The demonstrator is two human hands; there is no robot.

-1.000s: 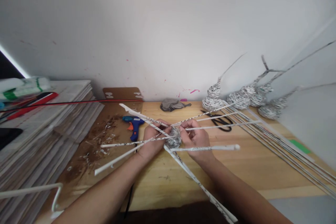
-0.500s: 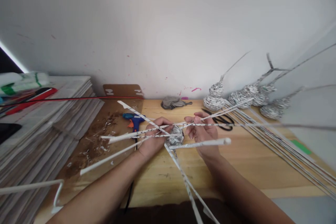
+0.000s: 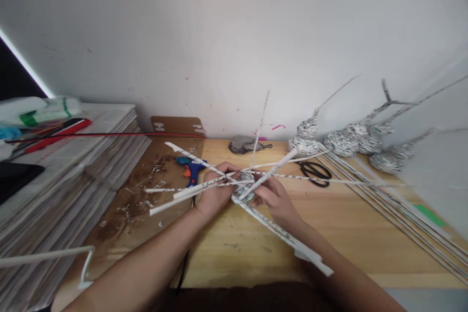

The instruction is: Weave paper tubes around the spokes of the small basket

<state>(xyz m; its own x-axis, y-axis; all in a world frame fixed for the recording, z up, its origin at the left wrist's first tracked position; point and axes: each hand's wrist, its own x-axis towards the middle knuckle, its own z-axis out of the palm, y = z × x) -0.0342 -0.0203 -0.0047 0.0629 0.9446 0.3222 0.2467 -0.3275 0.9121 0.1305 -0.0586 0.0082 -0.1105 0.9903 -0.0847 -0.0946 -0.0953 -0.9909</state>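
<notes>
Between my hands, above the wooden table (image 3: 234, 253), is a small round weave of rolled newspaper (image 3: 244, 186), with several paper tubes (image 3: 285, 236) sticking out all around it. My left hand (image 3: 218, 191) is closed on its left side, its fingertips partly covered by tubes crossing over them. From the right, my right hand (image 3: 277, 199) grips the weave's edge, thumb and fingers close together beside one tube slanting up. A long thin tube runs off to the right behind that hand. Another tube stands up toward the wall.
Behind my left hand lies a blue glue gun (image 3: 195, 168) on brown cardboard with paper scraps. Black-handled scissors (image 3: 316, 173) and a grey cloth (image 3: 246, 144) are farther back. Woven paper gourd shapes (image 3: 306, 139) and long tubes (image 3: 383, 204) lie right. Stacked newspapers (image 3: 73, 175) rise left.
The woven piece has turned, its front tubes swinging right and one tube now pointing up. My right hand has moved left and down onto the weave from the tubes it was fingering.
</notes>
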